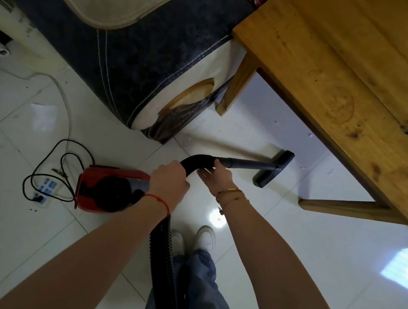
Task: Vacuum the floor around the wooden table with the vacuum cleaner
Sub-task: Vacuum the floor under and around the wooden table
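White glossy tile floor (286, 267); wooden desk (348, 82) right, dark-and-cream sofa (132, 55) upper left. Red-and-black vacuum cleaner (106, 188) on floor, left; black ribbed hose (162, 252), black wand (250, 164), head (273, 169) flat on tiles near desk edge. Left hand (169, 179) gripping hose bend; right hand (216, 177) straight-fingered under wand.

Both bare forearms reach forward and down. Left hand (168, 182) grips the curved vacuum handle (196, 162), fingers wrapped round it, knuckles up. Right hand (216, 179) just beside it, fingers nearly straight under the wand (248, 164), thumb touching it.
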The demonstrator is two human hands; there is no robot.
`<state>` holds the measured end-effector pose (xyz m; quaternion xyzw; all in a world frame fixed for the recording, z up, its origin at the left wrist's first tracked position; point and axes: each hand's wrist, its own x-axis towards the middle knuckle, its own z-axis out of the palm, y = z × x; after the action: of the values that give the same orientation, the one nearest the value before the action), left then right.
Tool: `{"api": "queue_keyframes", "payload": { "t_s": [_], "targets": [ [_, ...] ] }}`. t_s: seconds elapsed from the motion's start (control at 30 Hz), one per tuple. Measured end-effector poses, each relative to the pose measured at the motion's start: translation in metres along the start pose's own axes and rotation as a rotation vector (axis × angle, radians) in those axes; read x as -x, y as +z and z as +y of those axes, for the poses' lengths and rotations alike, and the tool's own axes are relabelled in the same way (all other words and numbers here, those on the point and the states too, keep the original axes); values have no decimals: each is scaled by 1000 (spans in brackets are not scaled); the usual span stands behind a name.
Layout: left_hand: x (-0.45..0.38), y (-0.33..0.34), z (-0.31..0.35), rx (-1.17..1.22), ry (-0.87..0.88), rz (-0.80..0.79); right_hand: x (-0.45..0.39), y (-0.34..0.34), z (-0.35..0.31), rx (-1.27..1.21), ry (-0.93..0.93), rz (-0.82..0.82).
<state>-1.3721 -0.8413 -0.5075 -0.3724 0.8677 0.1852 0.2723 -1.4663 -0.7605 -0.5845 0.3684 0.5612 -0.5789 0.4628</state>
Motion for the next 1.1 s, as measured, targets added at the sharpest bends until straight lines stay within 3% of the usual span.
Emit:
{"api": "queue_keyframes", "payload": {
  "t_s": [0.13, 0.33, 0.5, 0.6, 0.73, 0.8, 0.9, 1.1],
  "targets": [
    [0, 2, -8, -69, -18, -5, -5, 9, 6, 80, 24, -1],
    [-8, 4, -10, -477, 142, 155, -1, 29, 7, 46, 31, 32],
    [-14, 13, -9, -624, 131, 142, -3, 38, 17, 170, -46, 3],
    [-15, 16, -22, -563, 148, 125, -10, 29, 29, 525, -245, 26],
    [-12, 20, -42, -482, 182, 154, -15, 7, 36, 1329, -689, 102],
    [-9, 27, -47, -388, 225, 88, -17, 0, 38, 1623, -756, 42],
    [-5, 37, -53, -166, 258, 24, -22, -6, 44, 1748, -722, -38],
    [6, 70, -66, 143, 217, -122, -37, -26, 60, 1852, -908, -140]
  ]
}}
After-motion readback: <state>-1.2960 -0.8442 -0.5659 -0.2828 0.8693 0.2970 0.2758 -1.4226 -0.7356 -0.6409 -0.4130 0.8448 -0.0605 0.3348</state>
